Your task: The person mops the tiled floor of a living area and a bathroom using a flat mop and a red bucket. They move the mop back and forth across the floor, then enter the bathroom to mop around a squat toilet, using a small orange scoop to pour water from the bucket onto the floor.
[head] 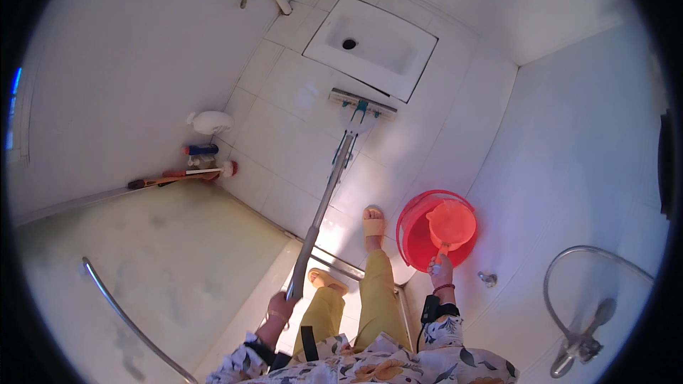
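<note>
My left hand [283, 305] is closed around the grey handle of a sponge mop [331, 181]. The mop slants up and away from me, its wide head [364, 104] on the white floor tiles just in front of a squat toilet [384, 42]. On the right, my right hand [441, 271] grips the handle of an orange plastic dipper [452, 224]. The dipper is over the mouth of a red bucket [413, 224], which stands on the floor by the right wall. Whether the dipper holds water cannot be told.
Brushes [187, 176] and bottles [201, 149] stand in the left corner beside a frosted panel [160, 256]. A metal door track [336, 261] crosses the floor at my feet. A shower mixer with a hose [579, 344] and a small tap [487, 278] are on the right wall.
</note>
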